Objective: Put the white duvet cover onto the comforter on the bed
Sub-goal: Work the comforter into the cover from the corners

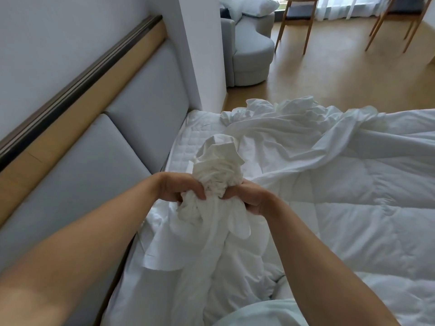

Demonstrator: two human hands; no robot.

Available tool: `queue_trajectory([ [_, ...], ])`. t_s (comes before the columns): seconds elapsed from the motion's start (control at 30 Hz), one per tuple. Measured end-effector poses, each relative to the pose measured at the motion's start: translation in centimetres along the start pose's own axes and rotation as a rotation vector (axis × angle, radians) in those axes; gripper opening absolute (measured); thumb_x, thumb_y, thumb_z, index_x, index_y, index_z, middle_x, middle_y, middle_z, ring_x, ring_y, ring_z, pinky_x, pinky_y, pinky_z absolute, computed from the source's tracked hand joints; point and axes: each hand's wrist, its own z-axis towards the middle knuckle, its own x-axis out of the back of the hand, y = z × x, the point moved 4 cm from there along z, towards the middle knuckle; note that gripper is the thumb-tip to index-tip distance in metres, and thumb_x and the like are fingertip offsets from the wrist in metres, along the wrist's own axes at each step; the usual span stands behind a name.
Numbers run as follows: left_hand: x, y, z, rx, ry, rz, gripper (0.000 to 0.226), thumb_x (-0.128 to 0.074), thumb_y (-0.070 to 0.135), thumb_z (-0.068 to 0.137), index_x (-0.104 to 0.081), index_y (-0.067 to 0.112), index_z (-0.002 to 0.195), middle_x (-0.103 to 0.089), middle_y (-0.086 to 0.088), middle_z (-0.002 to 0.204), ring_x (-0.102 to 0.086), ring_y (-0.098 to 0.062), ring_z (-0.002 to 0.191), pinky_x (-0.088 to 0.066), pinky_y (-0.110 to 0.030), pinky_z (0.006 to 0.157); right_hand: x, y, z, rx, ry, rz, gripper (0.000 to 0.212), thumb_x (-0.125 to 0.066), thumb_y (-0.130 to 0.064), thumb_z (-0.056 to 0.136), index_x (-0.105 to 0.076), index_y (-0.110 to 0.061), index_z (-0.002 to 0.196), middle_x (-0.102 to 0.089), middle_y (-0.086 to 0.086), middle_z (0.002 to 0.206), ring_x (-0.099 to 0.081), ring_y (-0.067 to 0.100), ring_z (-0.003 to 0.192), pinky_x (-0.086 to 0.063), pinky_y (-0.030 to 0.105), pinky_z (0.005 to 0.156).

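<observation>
I see both hands meeting over the near side of the bed, close to the padded grey headboard. My left hand curls its fingers round a gathered bunch of the white duvet cover, and my right hand grips the same bunch from the other side. The wad rises above and between the two hands, touching both. Below them the fabric hangs down to the bed; beyond them the rest of the cover trails in crumpled folds towards the far edge. The quilted comforter lies spread on the bed to my right, partly under the cover. A grey armchair stands on the wooden floor beyond.
</observation>
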Motion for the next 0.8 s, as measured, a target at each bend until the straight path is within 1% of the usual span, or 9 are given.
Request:
queue_trajectory([
  [0.07,-0.6,-0.1,0.0,0.025,-0.035,0.043,0.063,-0.081,0.013,0.061,-0.066,0.012,0.122,-0.074,-0.012,0.116,-0.073,-0.03,0.104,-0.061,-0.036,0.073,0.3,-0.1,0.2,0.039,0.058,-0.014,0.047,-0.073,-0.004,0.068,-0.074,-0.022,0.111,-0.074,0.011,0.114,-0.071,0.031,0.107,-0.057,0.052,0.095],
  [0.13,-1.4,-0.4,0.1,0.051,-0.072,0.098,0.064,-0.084,0.01,0.061,-0.067,0.013,0.122,-0.073,-0.011,0.121,-0.069,-0.032,0.113,-0.058,-0.044,0.092,0.5,0.0,0.4,0.058,0.13,-0.014,0.041,-0.064,0.0,0.068,-0.078,-0.022,0.1,-0.075,0.013,0.11,-0.071,0.033,0.105,-0.052,0.058,0.1],
  [0.2,-1.9,-0.7,0.2,0.058,-0.102,0.134,0.062,-0.085,0.009,0.064,-0.068,0.015,0.123,-0.071,-0.011,0.124,-0.067,-0.032,0.117,-0.051,-0.051,0.104,0.5,0.3,0.7,0.061,0.17,-0.016,0.04,-0.061,0.002,0.072,-0.076,-0.014,0.104,-0.072,0.02,0.114,-0.068,0.039,0.11,-0.049,0.062,0.102],
  [0.27,-1.6,-0.5,0.2,0.003,-0.094,0.106,0.055,-0.082,0.007,0.074,-0.067,0.017,0.126,-0.07,-0.011,0.127,-0.066,-0.032,0.119,-0.049,-0.053,0.106,0.5,0.5,0.9,0.051,0.173,0.012,0.04,-0.062,0.001,0.073,-0.074,-0.012,0.109,-0.071,0.021,0.117,-0.068,0.039,0.111,-0.049,0.062,0.102],
  [0.37,-0.1,0.0,0.2,-0.15,0.02,-0.013,0.047,-0.073,0.005,0.08,-0.067,0.015,0.125,-0.068,-0.016,0.128,-0.065,-0.036,0.119,-0.049,-0.054,0.106,0.1,1.0,0.7,-0.065,0.067,0.042,0.049,-0.075,-0.01,0.076,-0.067,-0.013,0.125,-0.071,0.017,0.122,-0.068,0.035,0.114,-0.051,0.057,0.103],
  [0.47,0.6,0.4,0.5,-0.245,0.128,-0.028,0.05,-0.071,0.006,0.076,-0.066,0.011,0.125,-0.067,-0.021,0.126,-0.064,-0.04,0.118,-0.049,-0.056,0.105,-0.6,1.7,0.4,-0.187,-0.014,-0.023,0.055,-0.088,-0.021,0.066,-0.071,-0.017,0.119,-0.073,0.011,0.119,-0.071,0.029,0.11,-0.052,0.05,0.103],
  [0.57,0.6,0.5,1.0,-0.274,0.152,-0.049,0.049,-0.069,0.006,0.072,-0.068,0.014,0.12,-0.07,-0.017,0.117,-0.066,-0.039,0.113,-0.052,-0.054,0.099,-1.0,1.8,0.5,-0.185,-0.058,-0.068,0.055,-0.087,-0.014,0.066,-0.071,-0.013,0.119,-0.073,0.012,0.121,-0.07,0.03,0.111,-0.054,0.048,0.1],
  [0.67,0.8,0.5,1.3,-0.29,0.146,-0.065,0.051,-0.068,0.005,0.073,-0.067,0.013,0.124,-0.068,-0.021,0.124,-0.064,-0.041,0.116,-0.051,-0.057,0.102,-0.9,1.8,0.7,-0.164,-0.056,-0.075,0.058,-0.084,-0.006,0.07,-0.068,-0.008,0.125,-0.07,0.016,0.124,-0.067,0.035,0.116,-0.048,0.056,0.106],
  [0.8,0.9,0.4,1.7,-0.272,0.12,-0.072,0.058,-0.07,0.006,0.074,-0.061,0.01,0.131,-0.063,-0.026,0.129,-0.061,-0.045,0.12,-0.048,-0.059,0.104,-0.5,2.0,0.8,-0.202,-0.127,-0.047,0.059,-0.076,0.0,0.073,-0.064,-0.006,0.13,-0.065,0.022,0.131,-0.062,0.041,0.121,-0.046,0.059,0.107],
])
